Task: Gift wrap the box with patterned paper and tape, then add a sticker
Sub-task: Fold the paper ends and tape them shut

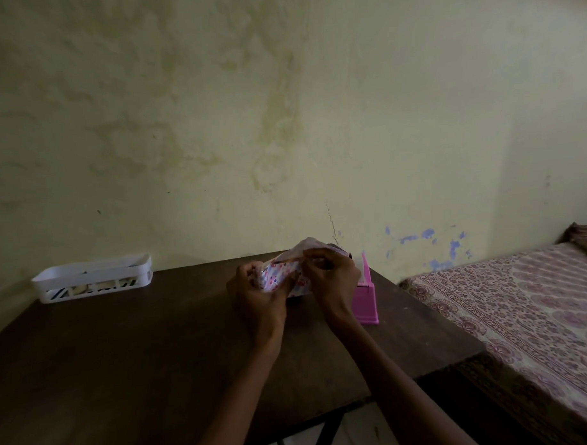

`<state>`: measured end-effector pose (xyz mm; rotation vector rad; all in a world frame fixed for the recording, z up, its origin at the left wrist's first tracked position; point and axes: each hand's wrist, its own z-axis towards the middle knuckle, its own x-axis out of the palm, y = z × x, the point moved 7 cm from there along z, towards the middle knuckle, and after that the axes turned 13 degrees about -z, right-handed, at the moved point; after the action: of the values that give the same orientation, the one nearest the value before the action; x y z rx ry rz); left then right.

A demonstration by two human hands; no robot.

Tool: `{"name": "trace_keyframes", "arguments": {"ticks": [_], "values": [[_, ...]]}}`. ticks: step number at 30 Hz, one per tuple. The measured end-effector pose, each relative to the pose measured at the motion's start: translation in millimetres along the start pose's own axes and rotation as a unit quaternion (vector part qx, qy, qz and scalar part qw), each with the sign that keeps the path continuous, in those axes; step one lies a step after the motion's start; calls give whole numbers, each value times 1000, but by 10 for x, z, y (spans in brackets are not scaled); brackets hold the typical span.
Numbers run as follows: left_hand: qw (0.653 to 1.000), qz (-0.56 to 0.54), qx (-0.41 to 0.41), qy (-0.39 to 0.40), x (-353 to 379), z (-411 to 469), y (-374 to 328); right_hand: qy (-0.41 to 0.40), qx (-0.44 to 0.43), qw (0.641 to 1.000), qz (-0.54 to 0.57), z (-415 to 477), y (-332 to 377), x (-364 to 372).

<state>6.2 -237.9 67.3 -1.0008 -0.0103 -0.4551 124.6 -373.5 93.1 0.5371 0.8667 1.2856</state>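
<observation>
A small box wrapped in white patterned paper (278,273) with pink and blue specks is held just above the dark wooden table (130,354), near its far edge. My left hand (255,297) grips the box from the left and below. My right hand (330,274) pinches the paper at the box's top right, where a loose flap sticks up. The box itself is hidden under the paper and my fingers. No tape strip or sticker can be made out in the dim light.
A pink tape dispenser (366,298) stands right of my hands, close to my right wrist. A white slotted plastic tray (92,278) with small items sits at the table's far left by the wall. A bed with a patterned sheet (521,307) lies beyond the table's right edge.
</observation>
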Motion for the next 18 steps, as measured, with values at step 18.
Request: {"name": "trace_keyframes", "arguments": {"ticks": [18], "values": [[999, -29, -26, 8, -4, -33, -53, -33, -17, 998, -53, -38, 36, -80]]}}
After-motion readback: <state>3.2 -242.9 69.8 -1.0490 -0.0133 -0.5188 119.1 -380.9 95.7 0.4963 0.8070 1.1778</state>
